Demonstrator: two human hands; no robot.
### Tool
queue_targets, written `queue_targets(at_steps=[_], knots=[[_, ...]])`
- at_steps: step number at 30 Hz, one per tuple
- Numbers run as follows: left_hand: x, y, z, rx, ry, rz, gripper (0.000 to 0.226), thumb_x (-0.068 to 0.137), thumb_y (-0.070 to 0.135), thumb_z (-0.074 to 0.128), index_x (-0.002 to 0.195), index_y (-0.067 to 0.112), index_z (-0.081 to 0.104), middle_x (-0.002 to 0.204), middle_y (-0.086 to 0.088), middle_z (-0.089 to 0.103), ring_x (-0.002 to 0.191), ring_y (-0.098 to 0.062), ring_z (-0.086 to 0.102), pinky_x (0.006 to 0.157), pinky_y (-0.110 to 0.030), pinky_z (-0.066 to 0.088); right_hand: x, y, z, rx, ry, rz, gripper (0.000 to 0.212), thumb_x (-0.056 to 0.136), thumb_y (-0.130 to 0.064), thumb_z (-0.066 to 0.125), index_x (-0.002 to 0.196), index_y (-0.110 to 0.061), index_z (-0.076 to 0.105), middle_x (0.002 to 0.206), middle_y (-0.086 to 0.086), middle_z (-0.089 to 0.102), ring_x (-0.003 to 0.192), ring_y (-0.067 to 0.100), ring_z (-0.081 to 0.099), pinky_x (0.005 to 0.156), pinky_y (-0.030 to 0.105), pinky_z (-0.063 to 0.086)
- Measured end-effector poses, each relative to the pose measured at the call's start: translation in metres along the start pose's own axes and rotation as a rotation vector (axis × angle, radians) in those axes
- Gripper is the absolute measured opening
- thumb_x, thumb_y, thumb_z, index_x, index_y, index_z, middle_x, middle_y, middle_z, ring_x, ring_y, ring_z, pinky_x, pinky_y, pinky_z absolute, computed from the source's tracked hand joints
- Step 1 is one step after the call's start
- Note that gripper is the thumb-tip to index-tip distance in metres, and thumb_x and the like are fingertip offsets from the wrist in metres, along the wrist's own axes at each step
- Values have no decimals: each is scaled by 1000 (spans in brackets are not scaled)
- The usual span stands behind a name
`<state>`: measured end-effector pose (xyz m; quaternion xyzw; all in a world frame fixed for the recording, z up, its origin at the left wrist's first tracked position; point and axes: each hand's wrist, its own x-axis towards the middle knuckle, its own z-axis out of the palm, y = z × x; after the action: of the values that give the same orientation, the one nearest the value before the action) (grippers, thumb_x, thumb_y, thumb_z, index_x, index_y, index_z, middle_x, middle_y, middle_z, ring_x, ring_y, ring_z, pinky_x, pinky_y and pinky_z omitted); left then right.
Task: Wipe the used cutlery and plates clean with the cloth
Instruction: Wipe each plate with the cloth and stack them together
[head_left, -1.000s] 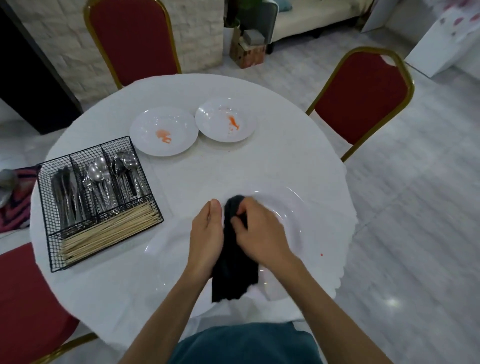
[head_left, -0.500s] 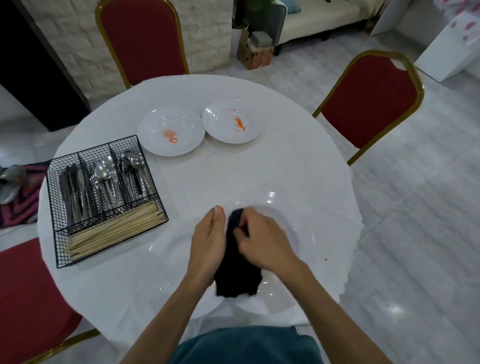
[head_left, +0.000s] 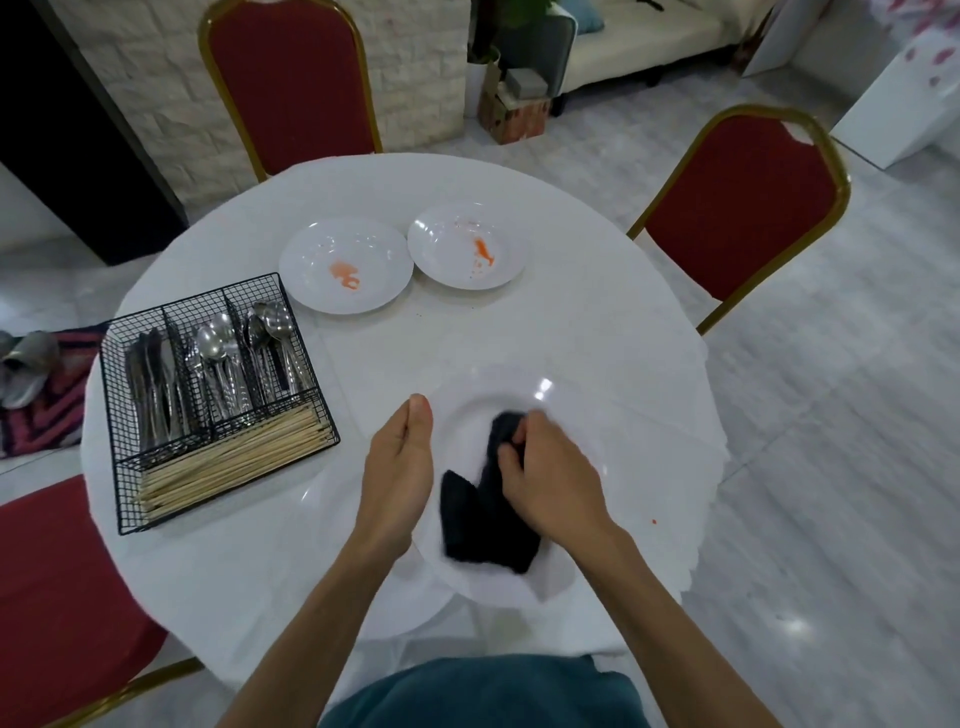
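Observation:
A large white plate (head_left: 576, 415) sits at the near edge of the round table (head_left: 571, 322). My left hand (head_left: 400, 467) holds the plate's left rim, thumb along the top; its fingers are hidden. With my right hand (head_left: 553, 480) I grip a black cloth (head_left: 480, 525) and press it onto the plate's middle. Two smaller white plates lie farther back, the left one (head_left: 317, 249) with an orange smear and the right one (head_left: 447, 260) with an orange streak. A black wire basket (head_left: 119, 415) at the left holds knives, spoons (head_left: 218, 338) and chopsticks (head_left: 234, 462).
Red chairs with gold frames stand behind the table (head_left: 291, 78), at the right (head_left: 737, 208) and at the near left (head_left: 52, 587). A small orange speck (head_left: 653, 521) marks the tablecloth to the right of the big plate. Shoes (head_left: 26, 369) lie on the floor at far left.
My right hand has slid the cloth to the right across the plate, away from my left hand. The left hand stays on the rim.

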<state>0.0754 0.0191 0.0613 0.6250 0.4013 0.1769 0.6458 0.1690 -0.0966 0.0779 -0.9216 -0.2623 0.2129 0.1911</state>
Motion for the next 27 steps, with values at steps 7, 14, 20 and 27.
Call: queue_targets(at_steps=[7, 14, 20, 27], knots=[[11, 18, -9, 65, 22, 12, 37, 105, 48, 37, 75, 31, 50, 75, 17, 49, 68, 4, 44, 70, -19, 36, -44, -33, 10, -17, -156, -418, 19, 100, -30, 45, 115, -19, 50, 114, 0, 53, 87, 19, 54, 72, 31, 40], [15, 18, -26, -39, 124, 8, 35, 106, 45, 37, 83, 30, 58, 86, 22, 56, 77, 8, 50, 75, -15, 38, -10, 7, -1, -201, -72, -68, 14, 90, -34, 52, 97, -22, 50, 100, -6, 59, 85, 21, 56, 69, 31, 39], [4, 13, 0, 4, 57, 16, 53, 105, 47, 37, 90, -1, 51, 79, -2, 51, 73, -11, 47, 71, -31, 40, -24, -38, 14, 78, 104, -302, 22, 101, -29, 46, 122, -23, 45, 118, -1, 46, 95, 17, 54, 80, 37, 53], [17, 19, -17, 35, 108, 40, 42, 106, 47, 36, 81, 15, 48, 78, 5, 46, 74, -11, 42, 72, -32, 37, -53, -46, 19, -155, 10, -598, 18, 99, -22, 53, 116, -17, 55, 116, 4, 50, 94, 20, 50, 72, 31, 43]])
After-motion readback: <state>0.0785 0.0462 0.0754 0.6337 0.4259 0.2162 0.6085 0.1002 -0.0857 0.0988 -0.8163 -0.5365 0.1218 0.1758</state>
